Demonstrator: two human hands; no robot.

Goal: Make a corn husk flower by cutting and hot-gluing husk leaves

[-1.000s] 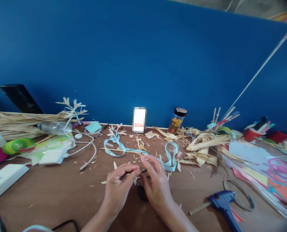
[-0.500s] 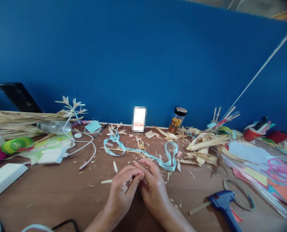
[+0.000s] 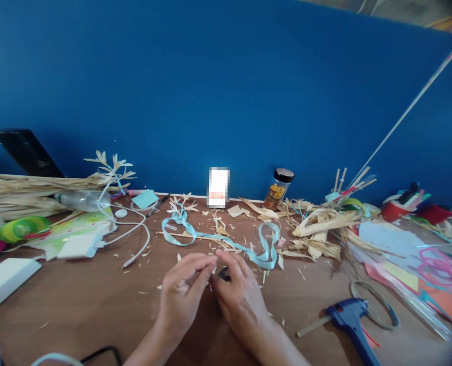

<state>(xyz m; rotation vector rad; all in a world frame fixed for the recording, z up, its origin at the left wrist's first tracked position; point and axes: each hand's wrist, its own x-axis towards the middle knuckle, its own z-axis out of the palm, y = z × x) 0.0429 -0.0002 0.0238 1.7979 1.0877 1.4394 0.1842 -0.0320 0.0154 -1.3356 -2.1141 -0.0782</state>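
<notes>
My left hand [image 3: 184,290] has its thumb and fingertips pressed together in a pinch; whatever lies between them is too small or hidden to make out. Close against it, my right hand [image 3: 239,295] curls around a small black curved thing [image 3: 224,274], which could be a scissors handle; most of it is hidden. The fingertips of both hands nearly meet above the brown table [image 3: 96,305]. Just beyond them lies a loosely looped light blue ribbon [image 3: 266,262], among scattered pale scraps of dried husk [image 3: 235,211].
A blue glue gun [image 3: 350,310] lies at the right, near coloured paper [image 3: 393,244]. Dried husks [image 3: 321,226] and a black-lidded jar [image 3: 277,188] stand before the blue partition [image 3: 226,91]. On the left are a white charger [image 3: 79,245], its cable and a power strip [image 3: 8,284].
My left hand has shifted slightly left, and its fingertips have come apart from my right hand's. The black thing now shows in my right hand.
</notes>
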